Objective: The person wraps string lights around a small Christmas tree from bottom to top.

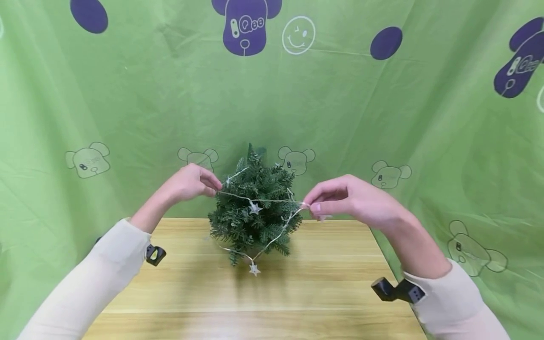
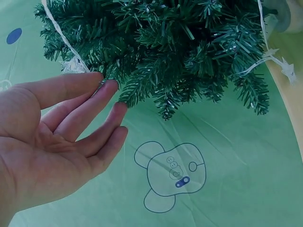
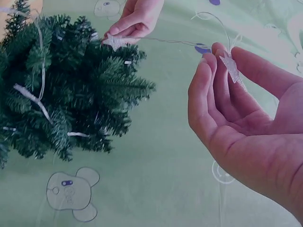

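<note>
A small green artificial Christmas tree [image 1: 267, 182] stands on the wooden table, partly draped with a string of star lights [image 1: 276, 200]. My left hand [image 1: 191, 183] pinches the light wire beside the tree's left side, thumb against fingertips. Off the right side, my right hand [image 1: 357, 200] pinches the same string between thumb and fingers, close to a clear star [image 3: 230, 67]. Between the hands the wire crosses in front of the branches, with one star light [image 1: 254, 208] hanging from it. A lower loop dips from the right hand to another star [image 1: 254, 269] near the tree's base, which the branches mostly hide.
The wooden table [image 1: 331, 278] extends in front of the tree. A green cloth [image 1: 340, 108] printed with bear heads hangs behind and along both sides. Small black cameras [image 1: 395, 290] sit on both wrists, over pale sleeves [image 1: 97, 269].
</note>
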`<state>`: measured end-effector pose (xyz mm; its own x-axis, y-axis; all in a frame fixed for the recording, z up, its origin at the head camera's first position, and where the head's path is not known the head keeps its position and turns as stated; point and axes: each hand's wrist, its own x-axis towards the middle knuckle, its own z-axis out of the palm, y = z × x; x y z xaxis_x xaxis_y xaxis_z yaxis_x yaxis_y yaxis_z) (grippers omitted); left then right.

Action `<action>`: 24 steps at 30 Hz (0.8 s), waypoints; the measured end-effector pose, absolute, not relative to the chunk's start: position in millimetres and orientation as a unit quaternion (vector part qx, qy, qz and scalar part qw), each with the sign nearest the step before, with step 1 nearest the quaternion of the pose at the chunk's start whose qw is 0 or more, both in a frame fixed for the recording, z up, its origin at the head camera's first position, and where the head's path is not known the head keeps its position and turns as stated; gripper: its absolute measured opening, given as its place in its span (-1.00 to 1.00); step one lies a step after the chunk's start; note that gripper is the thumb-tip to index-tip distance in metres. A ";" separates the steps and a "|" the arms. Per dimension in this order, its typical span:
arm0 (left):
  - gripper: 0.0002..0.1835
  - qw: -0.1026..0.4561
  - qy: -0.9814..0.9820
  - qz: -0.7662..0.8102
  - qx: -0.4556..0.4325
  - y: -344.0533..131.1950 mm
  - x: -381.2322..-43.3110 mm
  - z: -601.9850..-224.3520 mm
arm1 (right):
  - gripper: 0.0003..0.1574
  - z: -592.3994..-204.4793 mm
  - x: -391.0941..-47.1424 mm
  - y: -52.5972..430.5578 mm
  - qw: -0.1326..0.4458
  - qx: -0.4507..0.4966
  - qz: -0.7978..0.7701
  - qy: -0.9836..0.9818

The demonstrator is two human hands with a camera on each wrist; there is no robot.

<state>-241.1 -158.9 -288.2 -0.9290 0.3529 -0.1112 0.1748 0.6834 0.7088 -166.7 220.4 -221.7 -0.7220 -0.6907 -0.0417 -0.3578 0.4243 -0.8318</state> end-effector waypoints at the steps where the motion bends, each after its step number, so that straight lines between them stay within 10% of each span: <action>1: -0.70 0.119 0.909 0.372 0.145 -158.2 -241.0 -288.7 | -0.76 -222.7 -167.3 221.9 0.195 -0.316 -0.430 0.823; 24: -0.67 0.136 0.915 0.341 0.170 -156.0 -233.8 -292.6 | -0.71 -243.4 -177.9 259.1 0.154 -0.189 -0.408 0.880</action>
